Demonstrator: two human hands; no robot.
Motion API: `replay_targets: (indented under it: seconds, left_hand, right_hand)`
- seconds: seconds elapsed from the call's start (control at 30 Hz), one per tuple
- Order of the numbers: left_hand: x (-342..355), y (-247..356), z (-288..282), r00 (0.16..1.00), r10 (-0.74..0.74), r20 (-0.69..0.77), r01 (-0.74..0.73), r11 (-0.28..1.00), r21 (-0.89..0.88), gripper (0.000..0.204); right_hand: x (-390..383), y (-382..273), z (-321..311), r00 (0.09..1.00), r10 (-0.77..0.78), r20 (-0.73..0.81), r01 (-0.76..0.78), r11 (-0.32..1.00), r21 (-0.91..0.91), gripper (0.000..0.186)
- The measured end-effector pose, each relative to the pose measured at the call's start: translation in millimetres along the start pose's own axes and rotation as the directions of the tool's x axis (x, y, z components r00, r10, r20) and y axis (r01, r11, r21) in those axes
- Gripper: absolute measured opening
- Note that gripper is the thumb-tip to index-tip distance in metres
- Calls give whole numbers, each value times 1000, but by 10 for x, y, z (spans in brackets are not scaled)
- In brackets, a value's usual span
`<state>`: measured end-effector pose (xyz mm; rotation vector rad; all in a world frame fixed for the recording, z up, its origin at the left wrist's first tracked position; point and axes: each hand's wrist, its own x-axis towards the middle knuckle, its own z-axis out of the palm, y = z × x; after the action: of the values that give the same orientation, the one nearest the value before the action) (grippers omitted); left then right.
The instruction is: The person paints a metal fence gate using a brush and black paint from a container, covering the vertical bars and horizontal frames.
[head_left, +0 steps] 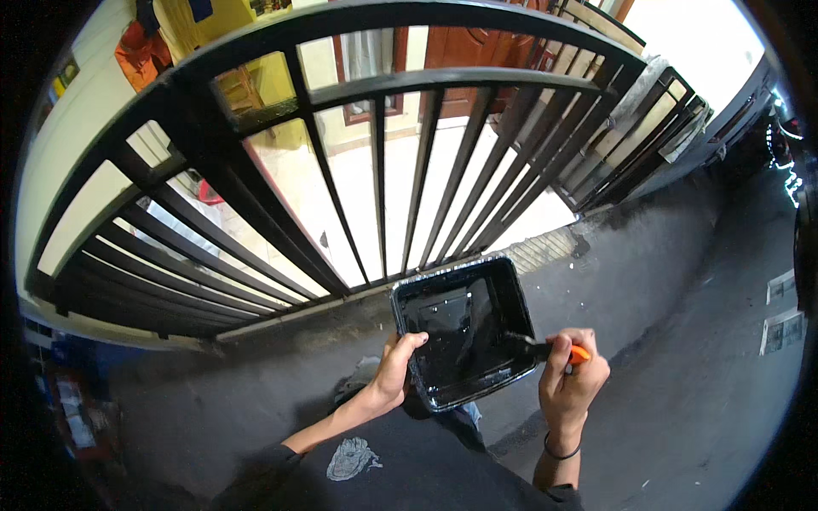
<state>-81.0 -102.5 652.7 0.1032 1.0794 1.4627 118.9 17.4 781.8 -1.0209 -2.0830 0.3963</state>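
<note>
My left hand (394,368) grips the left edge of a black rectangular tray (521,300), its thumb over the rim. Glossy black liquid that looks like paint (456,319) coats the tray's inside. In my right hand (567,383), by the tray's right side, is a paintbrush (579,354) with an orange handle end. Its dark head reaches over the rim into the tray, where the bristles are hard to make out against the black. The tray is held in front of my body, close to the foot of a black metal gate (452,78).
Behind the gate's upright bars lies a bright tiled floor (341,183), with a brown wooden door (464,55) farther back. Dark pavement (639,341) stretches to the right. Papers (780,328) lie at the far right. Orange cloth (141,55) hangs at the upper left.
</note>
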Motion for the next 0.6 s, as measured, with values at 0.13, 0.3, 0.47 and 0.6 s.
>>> replay_targets:
  seconds: [0.13,0.3,0.47,0.6]
  left_hand:
    - [248,-426,524,998,65,-23,-66,993,-96,48]
    - [387,-893,1124,996,41,-81,-61,961,-271,30]
    - [439,-1221,1499,994,24,-106,-58,945,-323,39]
    - [514,-1420,1585,983,96,-157,-131,965,-228,45]
  right_hand:
    - [283,570,-298,992,-114,48,114,993,-10,12]
    - [467,1172,-618,983,-119,139,120,993,2,13]
    - [576,1579,-800,974,-114,195,114,993,11,14]
    - [631,1746,-910,973,-141,183,145,989,-9,15]
